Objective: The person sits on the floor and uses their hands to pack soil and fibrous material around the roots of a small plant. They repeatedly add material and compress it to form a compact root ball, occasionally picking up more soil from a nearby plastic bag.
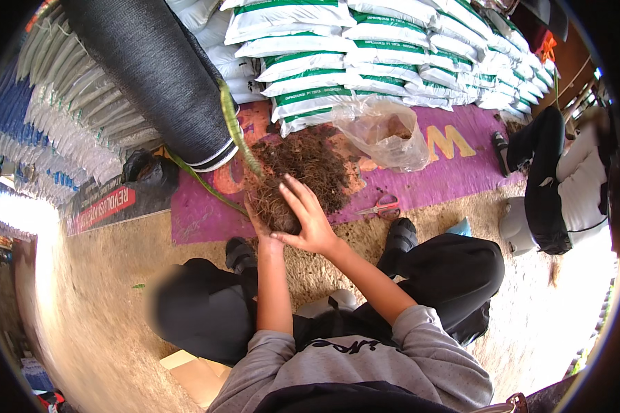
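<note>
I am seated with knees apart, both arms reaching forward. My right hand (308,219) lies spread over the front of a brown fibrous root ball (277,199) belonging to a plant whose long green leaves (233,127) rise up and to the left. My left hand (260,227) cups the root ball from below and is mostly hidden behind it. More loose brown fibre (317,162) is heaped just beyond, on a purple printed mat (200,217).
Red-handled scissors (382,208) lie on the mat to the right. A clear plastic bag (386,134) with fibre sits behind. A black mesh roll (151,69) leans at left; stacked white-and-green sacks (365,55) fill the back. Another person (558,179) sits at right.
</note>
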The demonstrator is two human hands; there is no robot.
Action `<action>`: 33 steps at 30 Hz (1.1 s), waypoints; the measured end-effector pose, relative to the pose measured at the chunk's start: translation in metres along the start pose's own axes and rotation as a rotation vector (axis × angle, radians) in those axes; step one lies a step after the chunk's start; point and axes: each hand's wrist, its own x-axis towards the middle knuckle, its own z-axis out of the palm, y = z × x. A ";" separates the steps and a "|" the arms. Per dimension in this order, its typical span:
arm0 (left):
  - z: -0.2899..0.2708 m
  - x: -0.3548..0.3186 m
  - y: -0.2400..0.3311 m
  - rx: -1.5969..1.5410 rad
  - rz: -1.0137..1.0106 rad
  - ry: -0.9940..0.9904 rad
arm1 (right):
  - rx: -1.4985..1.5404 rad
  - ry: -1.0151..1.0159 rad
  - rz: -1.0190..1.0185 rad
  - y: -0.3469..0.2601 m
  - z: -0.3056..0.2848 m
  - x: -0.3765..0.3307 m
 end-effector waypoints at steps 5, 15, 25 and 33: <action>0.006 -0.010 -0.012 0.230 0.040 -0.033 | -0.151 0.060 -0.027 0.001 0.007 -0.005; -0.006 -0.001 0.002 -0.041 -0.028 -0.280 | 0.208 0.335 0.011 0.013 -0.016 0.001; 0.009 -0.013 -0.020 0.095 -0.028 -0.175 | 0.105 0.345 -0.040 -0.002 0.003 -0.004; 0.077 -0.030 -0.027 0.467 0.209 0.010 | 0.604 0.495 0.371 -0.014 -0.029 0.015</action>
